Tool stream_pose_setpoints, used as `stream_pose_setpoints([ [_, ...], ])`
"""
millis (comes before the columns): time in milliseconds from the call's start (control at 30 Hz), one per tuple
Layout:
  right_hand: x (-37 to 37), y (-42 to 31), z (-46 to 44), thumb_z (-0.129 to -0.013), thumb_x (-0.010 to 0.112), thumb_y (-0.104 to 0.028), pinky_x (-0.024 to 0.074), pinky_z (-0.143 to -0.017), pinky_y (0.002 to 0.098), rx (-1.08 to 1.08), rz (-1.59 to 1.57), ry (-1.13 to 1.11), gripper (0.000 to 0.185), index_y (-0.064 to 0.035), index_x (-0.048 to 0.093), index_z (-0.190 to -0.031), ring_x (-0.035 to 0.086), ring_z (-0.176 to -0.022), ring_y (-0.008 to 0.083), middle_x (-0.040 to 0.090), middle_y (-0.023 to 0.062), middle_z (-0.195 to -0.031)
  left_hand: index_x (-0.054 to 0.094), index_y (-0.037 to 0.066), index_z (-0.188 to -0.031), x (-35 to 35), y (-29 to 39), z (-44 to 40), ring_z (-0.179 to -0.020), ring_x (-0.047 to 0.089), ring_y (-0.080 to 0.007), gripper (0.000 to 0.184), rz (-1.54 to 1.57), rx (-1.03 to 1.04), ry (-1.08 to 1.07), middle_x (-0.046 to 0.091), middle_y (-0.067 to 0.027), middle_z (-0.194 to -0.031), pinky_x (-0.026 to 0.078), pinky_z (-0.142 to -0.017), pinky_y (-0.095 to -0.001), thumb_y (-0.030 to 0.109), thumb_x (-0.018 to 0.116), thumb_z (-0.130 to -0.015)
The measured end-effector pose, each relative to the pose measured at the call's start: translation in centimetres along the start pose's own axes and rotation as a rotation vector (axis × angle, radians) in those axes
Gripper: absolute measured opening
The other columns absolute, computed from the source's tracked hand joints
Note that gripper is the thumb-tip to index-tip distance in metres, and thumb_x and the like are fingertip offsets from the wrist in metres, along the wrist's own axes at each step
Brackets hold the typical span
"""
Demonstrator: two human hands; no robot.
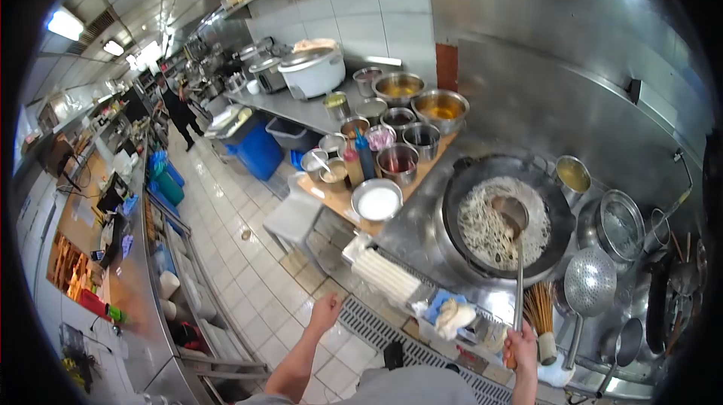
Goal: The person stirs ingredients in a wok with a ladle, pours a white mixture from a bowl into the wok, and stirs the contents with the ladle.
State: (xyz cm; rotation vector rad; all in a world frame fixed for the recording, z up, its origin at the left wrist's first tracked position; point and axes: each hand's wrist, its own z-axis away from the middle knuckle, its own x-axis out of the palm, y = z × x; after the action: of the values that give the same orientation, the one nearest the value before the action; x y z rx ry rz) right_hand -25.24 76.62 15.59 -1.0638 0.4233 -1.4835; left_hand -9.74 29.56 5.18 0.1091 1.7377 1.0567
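My right hand (pixel 520 348) is wrapped round the wooden end of a long-handled wok ladle (pixel 511 215). The ladle's bowl rests in pale, shredded-looking food with dark bits (pixel 482 235), inside a large black wok (pixel 557 243) on the steel range. I cannot make out exactly what the food is. My left hand (pixel 325 312) is curled closed over the tiled floor, away from the range, with nothing visible in it. Between my hands, a crumpled pale cloth (pixel 454 318) lies at the range's front edge.
Right of the wok are a bamboo brush (pixel 540 311), a perforated strainer (pixel 590 282) and a pot of yellow liquid (pixel 573 177). Sauce bowls and squeeze bottles (pixel 365 155) crowd a wooden board to the left. A grey stool (pixel 297 217) stands below; a person (pixel 179 110) is down the aisle.
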Motion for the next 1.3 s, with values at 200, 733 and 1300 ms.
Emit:
stream_pose_setpoints([
  [200,1.2,2.6,0.1,-0.079,0.055,0.008,0.0365,-0.05,0.0225,-0.397,0.932,0.336,0.061,0.0032,0.033,-0.135,0.042,-0.053,0.0082,0.051,0.0031,-0.066,0.047,-0.001,-0.123,-12.9,15.2,-21.5,-0.065,0.059,-0.031,0.042,-0.058,0.48,0.388,0.06,-0.0166,-0.073,0.046,-0.059,-0.0395,0.014,0.056,-0.084],
  [733,-0.4,7.2,-3.0,-0.083,0.053,0.001,0.0339,-0.037,0.0282,-0.518,0.731,0.369,0.06,-0.0035,0.03,-0.139,0.041,-0.04,0.01,0.046,0.0025,-0.056,0.013,0.022,-0.147,-32.7,51.9,-33.8,-0.05,0.056,-0.0146,0.078,-0.164,0.425,0.286,0.059,-0.0082,-0.064,0.048,-0.042,-0.03,0.009,0.051,-0.08],
  [1300,3.6,-0.2,-1.5,-0.088,0.055,-0.009,0.0347,-0.03,0.0244,-0.067,-0.061,0.134,0.041,-0.0113,0.041,-0.127,0.042,-0.04,0.0082,0.044,0.0005,-0.062,0.059,0.005,-0.118,-1.4,26.3,-4.4,-0.056,0.042,-0.004,0.035,0.194,0.22,-0.341,0.051,0.0025,-0.062,0.039,-0.053,-0.0227,0.009,0.063,-0.084],
])
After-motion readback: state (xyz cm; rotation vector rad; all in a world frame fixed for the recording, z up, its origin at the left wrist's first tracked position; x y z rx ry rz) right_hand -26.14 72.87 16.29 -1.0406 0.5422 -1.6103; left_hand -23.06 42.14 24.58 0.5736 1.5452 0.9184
